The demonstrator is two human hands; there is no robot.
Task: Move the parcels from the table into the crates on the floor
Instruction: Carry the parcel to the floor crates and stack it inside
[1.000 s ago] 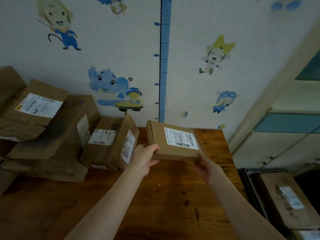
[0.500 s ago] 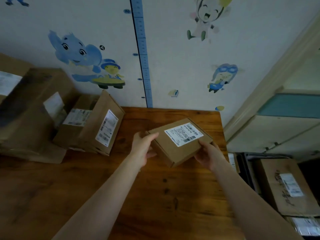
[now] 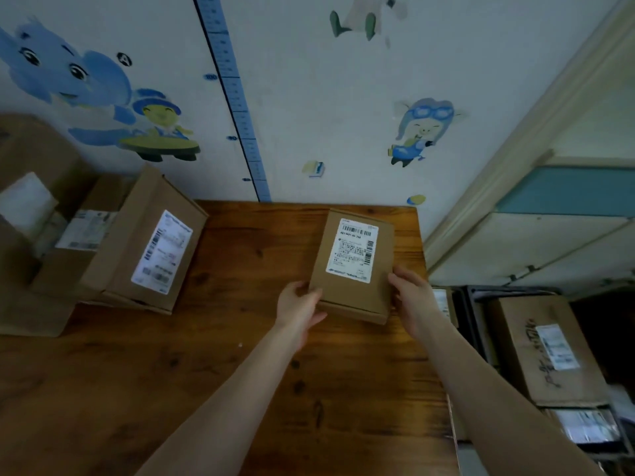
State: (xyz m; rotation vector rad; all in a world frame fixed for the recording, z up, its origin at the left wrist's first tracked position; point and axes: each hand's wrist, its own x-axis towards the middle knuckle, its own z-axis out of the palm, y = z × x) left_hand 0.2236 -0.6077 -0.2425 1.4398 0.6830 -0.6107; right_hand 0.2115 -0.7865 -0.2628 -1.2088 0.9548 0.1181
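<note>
A flat brown cardboard parcel (image 3: 354,290) with a white shipping label on top is over the right part of the wooden table (image 3: 213,372). My left hand (image 3: 299,310) grips its near left corner. My right hand (image 3: 412,300) holds its right edge. Whether the parcel touches the table or hangs just above it I cannot tell. A dark crate (image 3: 476,324) stands on the floor right of the table, with a large labelled box (image 3: 546,348) inside it.
More labelled cardboard parcels (image 3: 151,242) are stacked at the table's left side against the wall. A wall with cartoon stickers and a blue height chart (image 3: 233,97) runs behind the table. A pale cabinet (image 3: 536,235) stands at the right.
Both hands have turned the parcel so its long side points away from me, and carried it right and nearer. The view has tilted down and right.
</note>
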